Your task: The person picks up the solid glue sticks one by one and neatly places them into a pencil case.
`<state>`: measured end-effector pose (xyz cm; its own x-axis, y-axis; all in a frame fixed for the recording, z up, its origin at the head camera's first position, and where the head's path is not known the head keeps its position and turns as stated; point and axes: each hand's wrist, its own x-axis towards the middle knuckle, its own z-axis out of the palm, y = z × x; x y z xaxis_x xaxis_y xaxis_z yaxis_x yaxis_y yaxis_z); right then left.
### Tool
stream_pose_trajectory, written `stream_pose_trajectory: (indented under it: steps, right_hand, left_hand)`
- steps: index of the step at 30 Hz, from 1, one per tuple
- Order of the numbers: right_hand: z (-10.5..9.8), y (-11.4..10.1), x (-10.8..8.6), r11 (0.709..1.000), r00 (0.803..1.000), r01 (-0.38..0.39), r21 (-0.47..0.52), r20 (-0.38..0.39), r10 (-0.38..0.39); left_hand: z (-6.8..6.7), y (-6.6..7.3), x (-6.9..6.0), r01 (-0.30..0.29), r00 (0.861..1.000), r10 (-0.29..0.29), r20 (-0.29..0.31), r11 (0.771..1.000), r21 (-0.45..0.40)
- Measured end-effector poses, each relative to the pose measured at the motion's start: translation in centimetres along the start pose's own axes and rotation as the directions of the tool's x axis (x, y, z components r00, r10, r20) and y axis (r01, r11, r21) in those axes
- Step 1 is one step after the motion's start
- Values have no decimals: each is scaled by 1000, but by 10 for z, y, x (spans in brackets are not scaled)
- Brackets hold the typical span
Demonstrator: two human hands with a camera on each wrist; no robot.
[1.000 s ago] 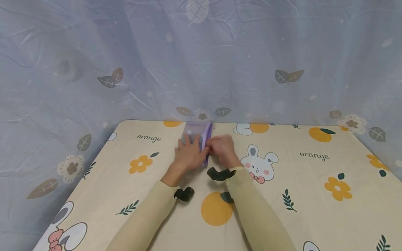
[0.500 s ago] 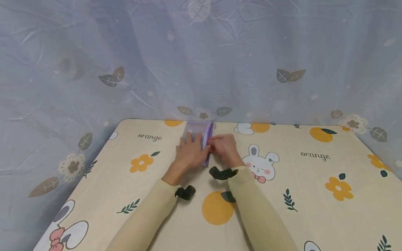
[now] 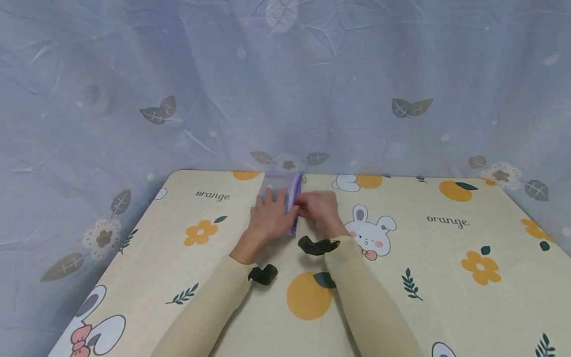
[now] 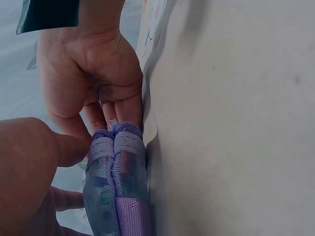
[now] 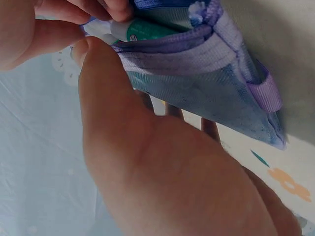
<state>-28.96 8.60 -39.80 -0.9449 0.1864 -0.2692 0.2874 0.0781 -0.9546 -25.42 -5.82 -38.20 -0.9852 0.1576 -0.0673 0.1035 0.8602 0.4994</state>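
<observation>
A purple-edged mesh zipper pouch (image 3: 294, 191) lies at the table's far side. My left hand (image 3: 269, 216) presses on it from the left, fingers spread and straight, thumb (image 5: 101, 83) by the opening. My right hand (image 3: 317, 206) has curled fingers at the pouch's right edge. In the right wrist view, the pouch (image 5: 197, 93) gapes and a green tube (image 5: 150, 32) with a pale end shows inside. Fingers (image 5: 118, 7) of the right hand pinch at that pale end. In the left wrist view, dark coloured contents of the pouch (image 4: 130, 172) are seen dimly through the mesh.
The table wears a cream cloth (image 3: 223, 327) printed with oranges, flowers and rabbits. A pale blue-grey leaf-patterned curtain (image 3: 285, 89) hangs right behind the far edge and along the left side. Dark wrist cameras (image 3: 263, 274) sit on both sleeves.
My right hand has shifted a little to the right at the pouch's edge. The left hand and the pouch stay nearly in place.
</observation>
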Motion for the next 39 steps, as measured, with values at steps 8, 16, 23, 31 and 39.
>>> stream_pose_trajectory:
  steps: [8,16,23,31,39]
  right_hand:
    - [3,0,2,992,999,49,119,-13,-48]
    - [6,2,4,969,992,126,211,0,-129]
    - [4,-4,5,950,991,112,292,38,-128]
    - [-16,-25,3,954,985,112,278,97,-143]
    - [-56,-40,5,874,952,304,-379,146,-268]
  left_hand:
    - [0,-1,1,-5,1000,5,-20,1000,-5]
    - [4,-2,3,1,1000,-1,-19,1000,-10]
    - [5,-1,5,-18,999,18,-48,1000,-7]
    - [-2,4,7,-58,994,57,-92,998,-6]
    - [-16,1,20,-141,979,154,-132,984,106]
